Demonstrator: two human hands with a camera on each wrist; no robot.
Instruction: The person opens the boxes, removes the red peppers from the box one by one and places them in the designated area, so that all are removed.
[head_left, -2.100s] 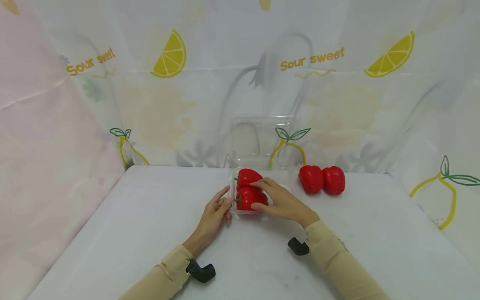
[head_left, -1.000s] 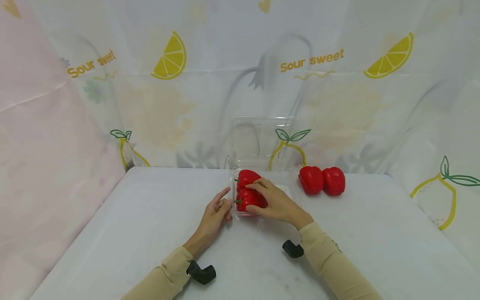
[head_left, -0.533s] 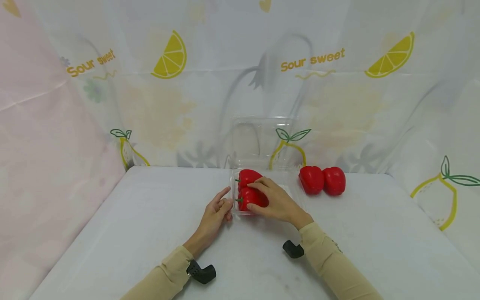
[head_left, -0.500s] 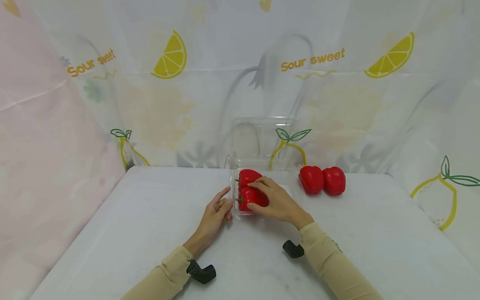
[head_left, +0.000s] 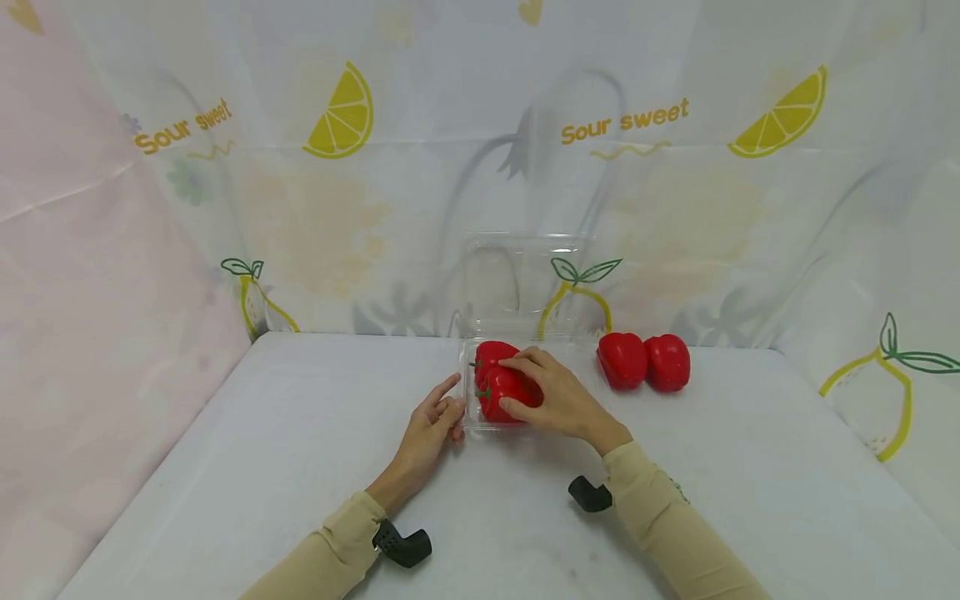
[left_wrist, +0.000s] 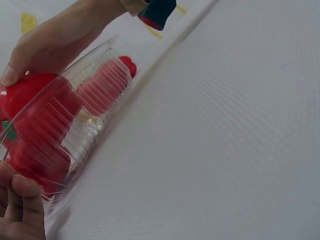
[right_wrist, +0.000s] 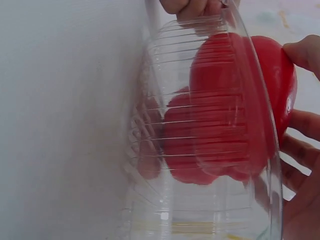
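Note:
A clear plastic clamshell box (head_left: pixel 480 426) stands at mid-table in the head view, its lid (head_left: pixel 491 279) raised at the back. Two red bell peppers with green stems are in its left half. My right hand (head_left: pixel 558 398) grips the near bell pepper (head_left: pixel 501 402) between thumb and fingers; in the right wrist view this pepper (right_wrist: pixel 275 70) sticks up above the rim. Behind it is the far bell pepper (head_left: pixel 491 353), partly hidden. My left hand (head_left: pixel 426 433) holds the box's left edge with thumb and curled fingers, index finger stretched out.
Right of the box, two more red bell peppers (head_left: pixel 622 361) lie side by side at the back of the white table (head_left: pixel 337 417). A printed cloth (head_left: pixel 420 183) hangs behind. Each wrist carries a black camera mount (head_left: pixel 405 546).
My right hand has shifted slightly right and up with the near bell pepper, which now tilts and covers more of the far one. The left hand and the box have stayed put.

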